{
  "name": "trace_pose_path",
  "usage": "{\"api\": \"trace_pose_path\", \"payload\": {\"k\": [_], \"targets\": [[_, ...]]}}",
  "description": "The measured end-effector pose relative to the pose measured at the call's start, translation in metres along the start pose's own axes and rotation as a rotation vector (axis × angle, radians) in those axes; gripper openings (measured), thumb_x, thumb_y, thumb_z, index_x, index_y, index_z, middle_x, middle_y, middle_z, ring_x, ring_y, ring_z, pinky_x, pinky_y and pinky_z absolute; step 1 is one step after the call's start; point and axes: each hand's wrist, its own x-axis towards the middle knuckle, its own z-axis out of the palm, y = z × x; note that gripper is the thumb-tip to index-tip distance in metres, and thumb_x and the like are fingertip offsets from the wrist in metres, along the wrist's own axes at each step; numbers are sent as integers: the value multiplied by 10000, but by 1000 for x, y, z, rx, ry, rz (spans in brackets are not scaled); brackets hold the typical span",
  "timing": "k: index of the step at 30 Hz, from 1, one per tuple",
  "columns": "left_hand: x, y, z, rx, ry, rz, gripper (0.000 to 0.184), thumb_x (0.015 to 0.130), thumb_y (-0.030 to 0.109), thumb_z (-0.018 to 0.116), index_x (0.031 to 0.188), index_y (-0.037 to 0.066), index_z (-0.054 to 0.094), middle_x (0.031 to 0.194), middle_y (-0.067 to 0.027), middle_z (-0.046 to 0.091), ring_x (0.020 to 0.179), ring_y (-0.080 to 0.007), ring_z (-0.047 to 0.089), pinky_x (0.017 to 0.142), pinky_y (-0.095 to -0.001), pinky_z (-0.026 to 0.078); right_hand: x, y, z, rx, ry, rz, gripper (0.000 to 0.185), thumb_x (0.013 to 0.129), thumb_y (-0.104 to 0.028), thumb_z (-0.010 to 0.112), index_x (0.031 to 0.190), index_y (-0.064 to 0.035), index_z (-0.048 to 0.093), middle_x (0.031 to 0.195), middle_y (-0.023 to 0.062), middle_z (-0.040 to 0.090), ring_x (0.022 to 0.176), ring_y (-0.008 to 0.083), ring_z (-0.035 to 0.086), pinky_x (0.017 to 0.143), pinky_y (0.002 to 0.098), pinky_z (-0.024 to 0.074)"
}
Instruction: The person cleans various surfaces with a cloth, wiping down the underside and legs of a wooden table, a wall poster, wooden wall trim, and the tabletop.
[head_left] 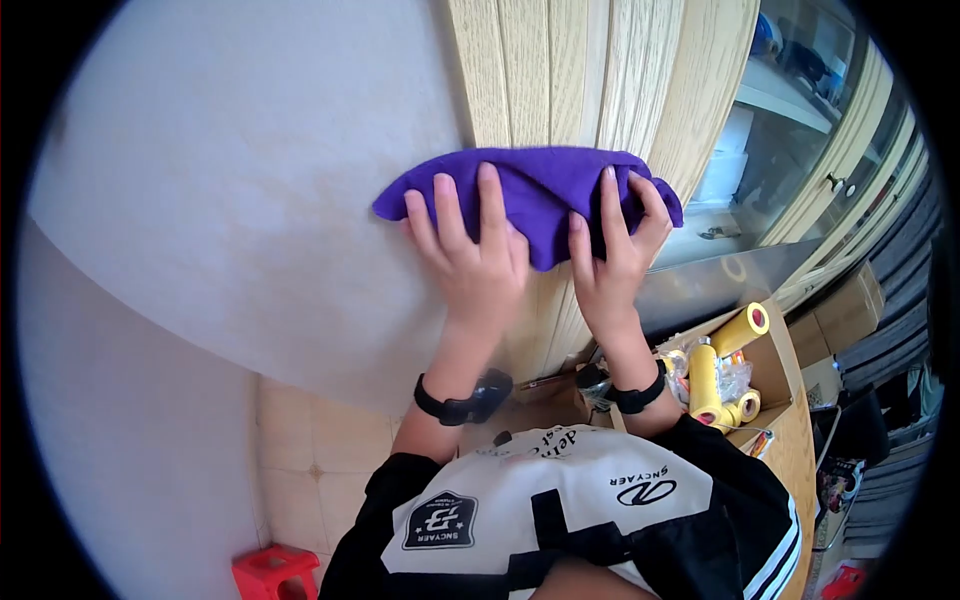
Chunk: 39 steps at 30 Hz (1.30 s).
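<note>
A purple cloth (545,180) lies bunched and folded across the upright wooden panel, its left end reaching over the pale wall. My left hand (465,245) holds the left half of the cloth, fingers spread over it and pressing it to the surface. On the right half, my right hand (615,255) grips a fold, with some fingertips bent into the fabric. Both hands are at about the same height, a short gap apart. A black band (445,400) is on my left wrist, and another black band (640,393) is on my right.
The wooden panel (535,70) meets the white wall (260,130). To the right stands a glass-door cabinet (790,95) with things inside. Below it, a cardboard box (785,355) holds yellow rolls (705,375). A red stool (275,572) stands on the tiled floor (345,445).
</note>
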Motion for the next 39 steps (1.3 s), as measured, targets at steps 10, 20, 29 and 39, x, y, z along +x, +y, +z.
{"api": "trace_pose_path", "payload": {"k": [10, 20, 29, 39], "targets": [[-6, 18, 2, -301, -57, -104, 542, 763, 28, 535, 1297, 2, 448, 1337, -283, 312, 1193, -440, 387, 963, -559, 341, 6, 0, 15, 282, 227, 23, 238, 710, 49, 640, 939, -17, 626, 975, 136, 500, 907, 259, 473, 750, 333, 405], [-5, 19, 4, -322, -39, -138, 487, 798, 73, 541, 1281, 54, 487, 1335, -258, 317, 1206, -424, 366, 980, -597, 278, 5, -16, 8, 166, -34, 14, 477, 700, 48, 578, 1152, -94, 627, 1043, 145, 449, 936, 258, 449, 820, 314, 372], [-7, 14, 2, -563, -76, -214, 453, 831, 66, 513, 1283, 47, 487, 1374, -260, 269, 1269, -415, 291, 1040, -563, 193, 5, -26, 9, 357, -90, 121, 509, 635, 49, 627, 1124, -93, 642, 863, 98, 462, 757, 242, 413, 666, 321, 356], [-12, 20, -3, -693, -152, -268, 470, 866, 70, 433, 1334, 30, 427, 1441, -264, 157, 1329, -438, 174, 1068, -546, 107, 2, -26, 6, 424, -150, 181, 514, 625, 83, 594, 1124, -37, 631, 857, 99, 457, 771, 245, 414, 675, 313, 354]]}}
